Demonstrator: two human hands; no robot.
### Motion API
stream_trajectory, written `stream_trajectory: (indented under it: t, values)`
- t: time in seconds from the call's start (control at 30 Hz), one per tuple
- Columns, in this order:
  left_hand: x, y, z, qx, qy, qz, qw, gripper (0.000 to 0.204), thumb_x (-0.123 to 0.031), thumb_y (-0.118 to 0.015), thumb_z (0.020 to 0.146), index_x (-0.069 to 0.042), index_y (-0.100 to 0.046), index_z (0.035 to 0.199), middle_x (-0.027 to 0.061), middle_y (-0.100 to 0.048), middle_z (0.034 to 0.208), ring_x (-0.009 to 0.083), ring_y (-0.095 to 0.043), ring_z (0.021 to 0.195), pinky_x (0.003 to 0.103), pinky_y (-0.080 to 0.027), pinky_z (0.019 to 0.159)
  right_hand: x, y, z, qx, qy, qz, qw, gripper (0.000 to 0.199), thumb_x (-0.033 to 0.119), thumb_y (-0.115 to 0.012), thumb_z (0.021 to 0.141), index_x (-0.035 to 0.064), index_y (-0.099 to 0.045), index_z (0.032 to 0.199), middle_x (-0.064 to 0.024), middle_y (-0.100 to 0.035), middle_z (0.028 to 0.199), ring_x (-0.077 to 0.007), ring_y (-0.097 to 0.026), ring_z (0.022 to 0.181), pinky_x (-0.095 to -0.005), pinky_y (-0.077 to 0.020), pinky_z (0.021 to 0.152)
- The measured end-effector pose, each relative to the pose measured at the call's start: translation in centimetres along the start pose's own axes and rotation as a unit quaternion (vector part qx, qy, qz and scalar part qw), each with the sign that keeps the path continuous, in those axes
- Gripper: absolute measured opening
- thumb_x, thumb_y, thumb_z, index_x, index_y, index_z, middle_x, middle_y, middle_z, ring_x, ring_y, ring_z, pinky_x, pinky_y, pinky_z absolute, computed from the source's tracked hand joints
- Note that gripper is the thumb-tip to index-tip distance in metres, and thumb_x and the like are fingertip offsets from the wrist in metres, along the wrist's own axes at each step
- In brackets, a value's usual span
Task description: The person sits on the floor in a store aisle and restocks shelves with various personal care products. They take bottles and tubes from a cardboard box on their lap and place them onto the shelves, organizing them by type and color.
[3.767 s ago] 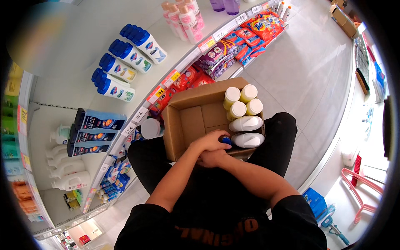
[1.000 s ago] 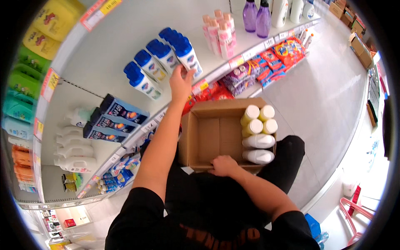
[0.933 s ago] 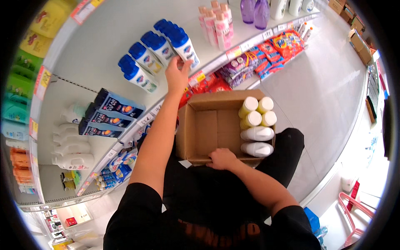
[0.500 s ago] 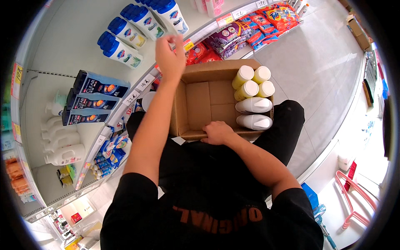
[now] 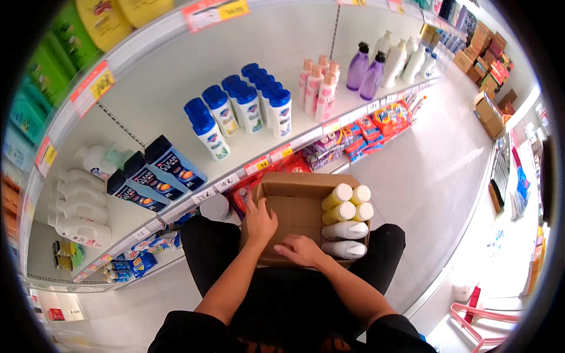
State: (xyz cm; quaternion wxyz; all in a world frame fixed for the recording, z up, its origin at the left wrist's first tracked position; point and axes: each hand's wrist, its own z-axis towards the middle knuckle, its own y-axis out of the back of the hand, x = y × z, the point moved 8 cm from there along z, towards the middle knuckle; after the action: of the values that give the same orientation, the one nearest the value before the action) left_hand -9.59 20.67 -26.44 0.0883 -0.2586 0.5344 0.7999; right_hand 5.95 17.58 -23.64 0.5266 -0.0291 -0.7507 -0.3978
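Brown cardboard box [image 5: 294, 206] on lap, open-topped, white bottles [image 5: 346, 229] along right side; left hand [image 5: 259, 220] flat on left wall, right hand [image 5: 303, 252] on near rim, fingers [image 5: 282, 247] loose, gripping nothing.

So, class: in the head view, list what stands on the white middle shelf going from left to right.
White jugs → dark blue boxes → blue-capped white bottles → pink bottles → purple bottles → white pump bottles.
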Motion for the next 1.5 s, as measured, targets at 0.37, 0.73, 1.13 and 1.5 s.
stream_trajectory:
  t: [0.37,0.73,1.13,1.5]
  values:
    - [-1.9,-0.5,-0.3,0.051,0.017,0.018,0.998,0.033,-0.015,-0.072,0.079,-0.001,-0.063,0.107,0.0316,-0.036,0.147,0.0485,-0.048,0.125,0.053,-0.043,0.104,33.7,19.1,-17.6,-0.506,0.448,-0.022,0.736,0.012,0.016,-0.057,0.09,0.007,-0.064,0.086,-0.0071,-0.063,0.084,-0.0239,-0.056,0.066,-0.0361,-0.0429,0.056]
    - [0.8,0.2,-0.5,0.033,0.042,-0.012,0.998,0.031,-0.018,-0.073,0.08,-0.005,-0.062,0.105,0.0312,-0.039,0.149,0.0482,-0.05,0.126,0.051,-0.046,0.103,35.0,19.7,-16.8,-0.364,0.498,0.033,0.786,0.035,0.03,-0.043,0.107,0.019,-0.047,0.14,-0.0094,-0.059,0.119,-0.0315,-0.059,0.075,-0.0424,-0.0452,0.055]
    - [0.9,0.4,-0.6,0.03,0.013,-0.03,0.999,0.031,-0.012,-0.073,0.075,-0.003,-0.059,0.102,0.0306,-0.034,0.152,0.0494,-0.047,0.13,0.05,-0.046,0.104,6.1,19.9,-6.2,-0.152,-0.14,-0.277,0.938,0.046,0.027,-0.065,0.095,0.0013,-0.055,0.132,-0.0191,-0.061,0.123,-0.0381,-0.064,0.105,-0.0467,-0.0525,0.089]
    - [0.0,0.6,0.1,0.112,0.031,-0.002,0.993,0.037,-0.014,-0.076,0.072,-0.005,-0.061,0.105,0.0308,-0.026,0.155,0.0498,-0.043,0.131,0.052,-0.043,0.106,-4.4,18.5,-6.9,-0.311,-0.202,-0.216,0.903,0.065,0.026,-0.077,0.081,0.0016,-0.051,0.135,-0.0195,-0.058,0.127,-0.0411,-0.053,0.12,-0.049,-0.0457,0.101]
